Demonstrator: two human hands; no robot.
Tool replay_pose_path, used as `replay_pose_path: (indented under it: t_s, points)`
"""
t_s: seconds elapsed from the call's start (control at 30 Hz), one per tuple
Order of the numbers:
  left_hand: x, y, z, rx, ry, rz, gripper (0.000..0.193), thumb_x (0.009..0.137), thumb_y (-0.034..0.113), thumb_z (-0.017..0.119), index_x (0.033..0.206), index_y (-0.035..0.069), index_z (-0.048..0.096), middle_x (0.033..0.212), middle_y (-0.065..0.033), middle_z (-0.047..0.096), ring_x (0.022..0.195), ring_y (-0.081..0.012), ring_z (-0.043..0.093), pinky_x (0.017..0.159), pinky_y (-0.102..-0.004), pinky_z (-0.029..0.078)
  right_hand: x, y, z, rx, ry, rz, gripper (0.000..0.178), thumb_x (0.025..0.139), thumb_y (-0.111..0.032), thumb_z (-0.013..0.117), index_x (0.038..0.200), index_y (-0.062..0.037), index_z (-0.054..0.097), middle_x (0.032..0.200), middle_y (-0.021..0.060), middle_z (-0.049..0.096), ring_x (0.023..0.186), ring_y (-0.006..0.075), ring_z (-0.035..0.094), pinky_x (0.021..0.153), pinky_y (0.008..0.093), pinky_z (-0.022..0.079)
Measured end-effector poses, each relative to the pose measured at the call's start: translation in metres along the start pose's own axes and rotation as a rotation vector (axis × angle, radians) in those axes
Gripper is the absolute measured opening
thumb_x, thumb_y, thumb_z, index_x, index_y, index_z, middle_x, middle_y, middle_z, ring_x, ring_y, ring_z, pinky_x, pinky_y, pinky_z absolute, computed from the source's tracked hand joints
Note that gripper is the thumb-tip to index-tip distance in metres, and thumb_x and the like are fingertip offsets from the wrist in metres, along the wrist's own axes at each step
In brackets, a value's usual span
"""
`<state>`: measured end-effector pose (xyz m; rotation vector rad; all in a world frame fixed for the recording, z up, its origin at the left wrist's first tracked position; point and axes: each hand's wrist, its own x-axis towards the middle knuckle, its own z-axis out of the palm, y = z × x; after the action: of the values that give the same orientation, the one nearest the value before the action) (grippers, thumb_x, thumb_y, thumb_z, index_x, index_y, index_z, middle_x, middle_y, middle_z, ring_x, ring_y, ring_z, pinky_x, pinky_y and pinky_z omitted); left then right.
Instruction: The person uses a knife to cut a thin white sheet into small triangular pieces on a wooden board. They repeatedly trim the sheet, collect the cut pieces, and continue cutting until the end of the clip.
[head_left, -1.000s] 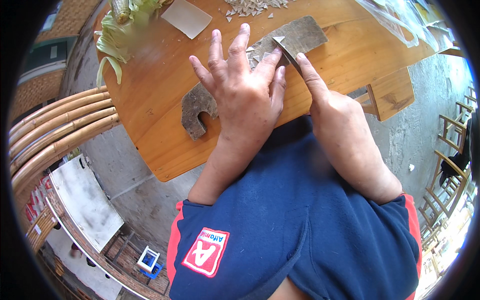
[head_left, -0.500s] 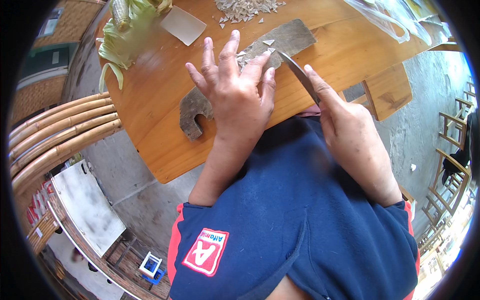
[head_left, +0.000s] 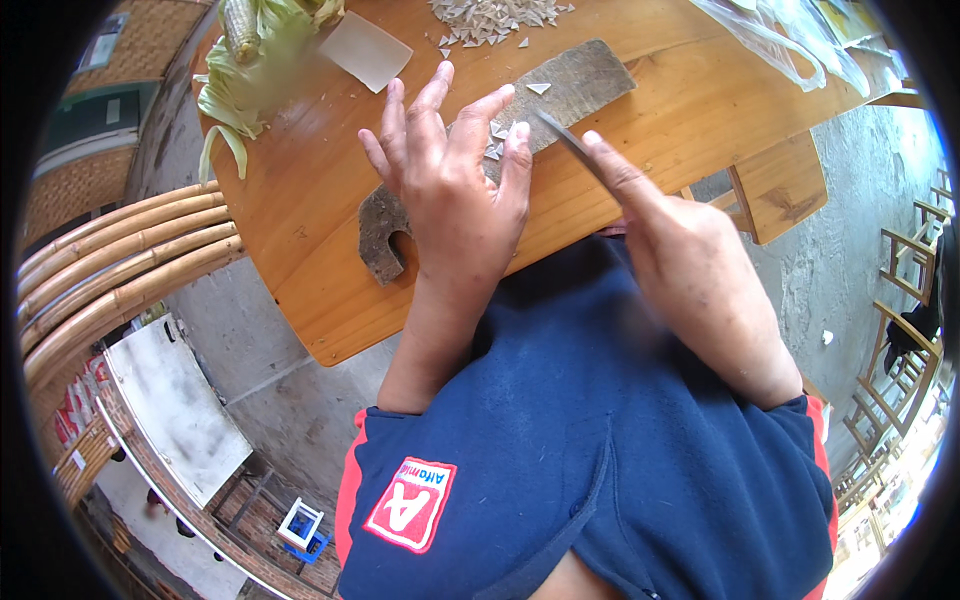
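My left hand (head_left: 450, 195) is over a worn wooden board (head_left: 595, 75), its fingers spread and the thumb and index fingertips apart. Small pale triangular pieces (head_left: 495, 150) lie on the board beside its thumb. One more triangular piece (head_left: 538, 88) rests farther up the board by itself. In my right hand (head_left: 690, 250) is a knife (head_left: 575, 145), its handle hidden in the grip and the index finger stretched along the back of the blade. The knife's tip is over the board's near edge. Beyond the board, a pile of pale triangles (head_left: 497, 18) is on the wooden table (head_left: 310, 250).
A flat pale slab (head_left: 367, 50) lies beyond my left hand. Corn (head_left: 240, 28) and green husks (head_left: 228, 100) are at the table's far left. A clear plastic bag (head_left: 790, 45) sits at the far right. Bamboo rails (head_left: 125, 270) stand left, a wooden stool (head_left: 780, 185) right.
My left hand has moved left and its fingertips have lifted off the small pieces, thumb and index opening apart. The right hand has drawn the knife slightly down and left.
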<state>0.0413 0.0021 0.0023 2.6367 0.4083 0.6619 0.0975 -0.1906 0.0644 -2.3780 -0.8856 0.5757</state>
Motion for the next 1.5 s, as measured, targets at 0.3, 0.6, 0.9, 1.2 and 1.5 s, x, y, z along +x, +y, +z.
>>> replay_pose_path:
  t_s: [0.3,0.6,0.9,1.2,1.5]
  points:
    - [0.008,0.004,0.006,0.125,-0.075,0.036,0.035,0.095,0.037,0.070,0.128,0.026,0.075,0.155,-0.0162,0.048,0.151,-0.0449,0.028,0.121,-0.0703,0.013,0.008,0.010,-0.001,0.012,0.101,0.045,0.059,0.098,0.004,0.052,0.153,-0.0168,0.049,0.098,0.0284,0.068,0.085,0.0457,0.068,0.074,0.0481,0.054]
    - [0.007,0.006,0.003,0.125,-0.062,0.062,0.034,0.093,0.036,0.073,0.125,0.027,0.076,0.156,-0.0140,0.047,0.150,-0.0450,0.029,0.120,-0.0721,0.013,0.013,0.009,0.001,-0.001,0.110,0.023,0.060,0.096,0.005,0.053,0.152,-0.0162,0.050,0.096,0.0275,0.068,0.083,0.0450,0.069,0.074,0.0490,0.055]
    - [0.006,0.006,0.005,0.147,-0.061,0.082,0.032,0.091,0.033,0.075,0.122,0.026,0.077,0.156,-0.0129,0.047,0.150,-0.0450,0.029,0.120,-0.0732,0.013,0.021,0.010,0.005,-0.033,0.102,0.005,0.061,0.096,0.005,0.054,0.152,-0.0176,0.051,0.081,0.0259,0.066,0.075,0.0413,0.070,0.069,0.0491,0.056]
    - [0.003,0.008,0.003,0.170,-0.063,0.085,0.032,0.091,0.032,0.075,0.123,0.027,0.078,0.156,-0.0131,0.047,0.150,-0.0447,0.029,0.119,-0.0739,0.014,0.021,0.006,0.009,-0.054,0.089,0.019,0.066,0.094,0.005,0.054,0.156,-0.0170,0.046,0.075,0.0251,0.065,0.072,0.0400,0.071,0.067,0.0493,0.057]
    - [0.002,0.008,0.006,0.205,-0.065,0.080,0.033,0.092,0.032,0.074,0.124,0.027,0.077,0.156,-0.0131,0.047,0.149,-0.0469,0.030,0.119,-0.0746,0.015,0.023,-0.001,0.011,-0.188,0.057,-0.024,0.079,0.080,0.007,0.061,0.156,-0.0020,0.041,0.073,0.0222,0.068,0.069,0.0380,0.071,0.067,0.0476,0.058]
